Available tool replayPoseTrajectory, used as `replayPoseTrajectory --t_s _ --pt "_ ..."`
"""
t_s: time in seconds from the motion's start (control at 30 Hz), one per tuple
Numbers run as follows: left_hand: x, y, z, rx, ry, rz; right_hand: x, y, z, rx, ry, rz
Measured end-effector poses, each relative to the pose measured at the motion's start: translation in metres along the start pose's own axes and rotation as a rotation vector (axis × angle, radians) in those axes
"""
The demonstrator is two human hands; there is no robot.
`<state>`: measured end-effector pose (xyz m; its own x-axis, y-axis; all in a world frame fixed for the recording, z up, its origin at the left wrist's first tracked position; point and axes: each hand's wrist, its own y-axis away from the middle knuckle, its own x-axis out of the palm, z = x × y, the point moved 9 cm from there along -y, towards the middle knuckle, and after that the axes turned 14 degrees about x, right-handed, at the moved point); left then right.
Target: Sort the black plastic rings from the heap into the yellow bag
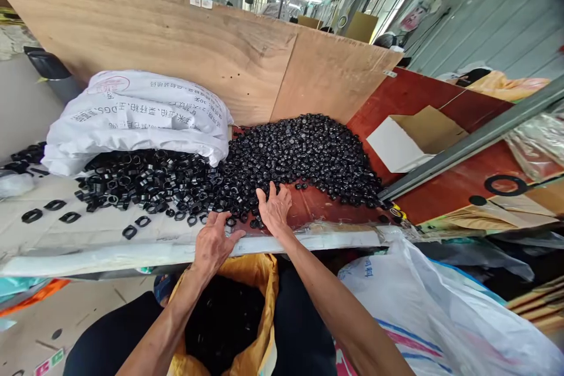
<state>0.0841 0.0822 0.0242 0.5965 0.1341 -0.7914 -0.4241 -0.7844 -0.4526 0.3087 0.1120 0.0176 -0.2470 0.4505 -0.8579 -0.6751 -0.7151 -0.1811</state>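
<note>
My left hand point(214, 242) is at the table's front edge, fingers stretched out and thumb apart, beside the black plastic rings point(152, 185). My right hand point(275, 208) lies farther in, fingers spread at the near edge of a heap of small black plastic caps or nuts point(304, 150); their exact kind is too small to tell. Neither hand visibly grips a part, though the right fingertips are partly among the pieces. Below both hands, between the person's legs, stands an open yellow sack point(269, 294) with dark pieces inside.
A white printed sack point(145, 114) rests behind and over the rings. Plywood boards point(198, 47) wall the back, and a red board point(392, 106) stands to the right. A metal bar point(467, 144) slants across the right side. White plastic bags point(423, 299) fill the lower right.
</note>
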Motion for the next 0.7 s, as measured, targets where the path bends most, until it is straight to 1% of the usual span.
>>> replayPoseTrajectory --t_s 0.1,0.13,0.2,0.23,0.3,0.33,0.4,0.47,0.53,0.6,0.7 --pt "-0.003 0.000 -0.001 -0.017 0.024 -0.007 0.003 0.005 0.008 0.040 -0.032 0.013" --pt "-0.005 0.000 -0.001 -0.018 0.038 -0.017 0.002 0.006 0.007 0.047 -0.055 0.018" --pt "-0.007 0.000 -0.001 -0.017 0.068 -0.037 -0.010 0.008 0.002 0.028 -0.133 0.005" --pt "-0.007 0.000 0.000 -0.014 0.084 -0.044 -0.019 0.011 -0.001 -0.008 -0.188 -0.008" --pt "-0.008 0.001 0.001 -0.006 0.118 -0.056 -0.038 0.023 -0.005 -0.135 -0.316 -0.009" --pt "-0.008 0.001 0.001 -0.001 0.133 -0.062 -0.045 0.032 -0.006 -0.214 -0.376 0.020" --pt "-0.008 0.002 0.002 0.003 0.157 -0.074 -0.052 0.053 -0.005 -0.360 -0.445 0.129" --pt "-0.008 0.003 0.004 -0.006 0.170 -0.079 -0.051 0.074 0.000 -0.476 -0.433 0.229" --pt "-0.008 0.002 0.006 -0.027 0.173 -0.078 -0.046 0.087 0.004 -0.533 -0.389 0.266" --pt "-0.007 0.002 0.008 -0.050 0.169 -0.075 -0.042 0.090 0.004 -0.520 -0.374 0.259" --pt "-0.005 0.002 0.008 -0.066 0.161 -0.060 -0.039 0.086 -0.003 -0.430 -0.433 0.259"
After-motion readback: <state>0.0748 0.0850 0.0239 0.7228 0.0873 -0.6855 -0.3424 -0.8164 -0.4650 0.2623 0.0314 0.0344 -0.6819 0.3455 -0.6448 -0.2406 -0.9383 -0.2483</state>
